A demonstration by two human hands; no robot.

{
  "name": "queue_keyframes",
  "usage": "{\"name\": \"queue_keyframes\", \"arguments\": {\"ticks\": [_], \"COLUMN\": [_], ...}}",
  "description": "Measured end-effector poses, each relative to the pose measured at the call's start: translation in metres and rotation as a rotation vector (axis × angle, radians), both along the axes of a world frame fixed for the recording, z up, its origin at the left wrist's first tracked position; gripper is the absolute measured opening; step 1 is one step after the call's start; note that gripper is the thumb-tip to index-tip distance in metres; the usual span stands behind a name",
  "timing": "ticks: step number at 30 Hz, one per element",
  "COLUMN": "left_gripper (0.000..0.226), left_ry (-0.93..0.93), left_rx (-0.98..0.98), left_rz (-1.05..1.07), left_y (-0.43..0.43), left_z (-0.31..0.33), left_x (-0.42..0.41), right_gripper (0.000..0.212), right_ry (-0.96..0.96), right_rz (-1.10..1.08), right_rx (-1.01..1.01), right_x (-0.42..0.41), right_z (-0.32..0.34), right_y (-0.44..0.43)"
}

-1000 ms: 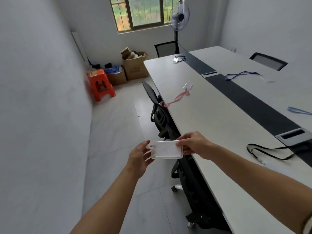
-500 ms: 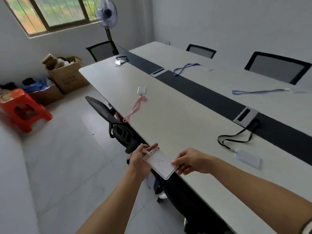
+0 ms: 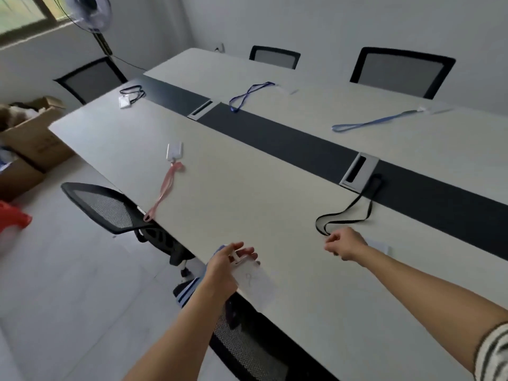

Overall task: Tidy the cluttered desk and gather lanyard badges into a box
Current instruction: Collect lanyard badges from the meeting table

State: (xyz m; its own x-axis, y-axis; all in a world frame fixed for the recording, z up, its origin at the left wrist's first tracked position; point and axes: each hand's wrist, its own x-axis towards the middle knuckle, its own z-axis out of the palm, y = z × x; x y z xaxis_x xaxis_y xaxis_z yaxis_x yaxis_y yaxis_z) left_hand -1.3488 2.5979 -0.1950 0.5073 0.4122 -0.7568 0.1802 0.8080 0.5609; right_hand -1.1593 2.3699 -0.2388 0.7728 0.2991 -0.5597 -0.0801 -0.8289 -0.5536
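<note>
My left hand [image 3: 228,266] holds a clear badge holder [image 3: 257,283] by its top clip at the near edge of the long table [image 3: 247,193]. The holder's blue lanyard [image 3: 191,288] hangs off the edge below my wrist. My right hand [image 3: 346,243] has its fingers curled at the near end of a black lanyard [image 3: 343,218], pinching it. That lanyard's badge [image 3: 382,245] peeks out behind the hand. Farther along lie a pink lanyard [image 3: 165,188] with a white badge [image 3: 174,152], a dark blue lanyard [image 3: 248,96], a light blue lanyard [image 3: 371,123] and a far black lanyard badge [image 3: 129,99].
Open cardboard boxes [image 3: 33,138] stand on the floor at the left, beside a red stool [image 3: 12,215]. Black mesh chairs [image 3: 110,207] are tucked along the near side, others [image 3: 401,71] along the far side. A cable hatch [image 3: 358,173] sits in the dark centre strip. A fan [image 3: 88,12] stands by the window.
My right hand let go of the clear badge holder and moved right to the black lanyard. My left hand keeps the holder, now over the table edge. My view swung right.
</note>
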Motion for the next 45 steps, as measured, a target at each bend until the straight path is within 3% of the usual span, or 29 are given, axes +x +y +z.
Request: {"name": "queue_keyframes", "arguments": {"ticks": [2,4,9,15,19,22,24,26,28,31,33,39,45], "left_gripper": [0.021,0.020,0.020,0.023,0.023,0.024,0.024,0.024,0.025,0.025,0.026,0.034,0.035], "left_ry": [0.041,0.068,0.099,0.109,0.076,0.053,0.053,0.059,0.055,0.030,0.010,0.006,-0.006], "left_rx": [-0.003,-0.030,-0.078,-0.058,-0.043,-0.032,-0.028,-0.020,-0.005,-0.004,0.018,0.111,0.128], "left_rz": [-0.012,-0.017,-0.067,-0.114,-0.120,-0.110,-0.107,-0.103,-0.105,-0.107,-0.126,-0.122,-0.020], "left_y": [-0.003,-0.009,-0.023,-0.034,-0.032,-0.025,-0.019,-0.012,-0.003,0.014,0.030,0.080,0.125], "left_z": [-0.006,-0.013,-0.027,-0.027,-0.019,-0.014,-0.013,-0.014,-0.012,-0.008,-0.003,0.009,0.032], "left_x": [0.010,0.015,0.020,0.032,0.028,0.011,-0.004,-0.021,-0.040,-0.068,-0.093,-0.175,-0.247], "right_gripper": [0.018,0.043,0.064,0.036,0.058,0.073,0.073,0.057,0.039,0.039,0.041,0.010,0.015], "right_ry": [-0.150,-0.208,-0.094,-0.094,-0.115,-0.071,0.006,-0.008,-0.051,-0.049,-0.046,0.021,0.030], "right_rz": [0.027,0.072,0.101,0.037,-0.005,-0.163,-0.161,-0.099,-0.043,-0.010,-0.008,-0.021,0.253], "right_rx": [-0.240,-0.403,-0.603,-0.527,-0.526,-0.474,-0.464,-0.484,-0.442,-0.296,-0.155,0.292,0.354], "right_x": [0.033,0.052,0.072,0.075,0.056,0.043,0.034,0.019,-0.001,-0.027,-0.045,-0.107,-0.187], "right_z": [-0.017,-0.033,-0.059,-0.060,-0.059,-0.059,-0.060,-0.058,-0.054,-0.034,-0.015,0.060,0.129], "right_y": [-0.018,-0.035,-0.064,-0.072,-0.062,-0.058,-0.056,-0.047,-0.025,0.016,0.043,0.127,0.225]}}
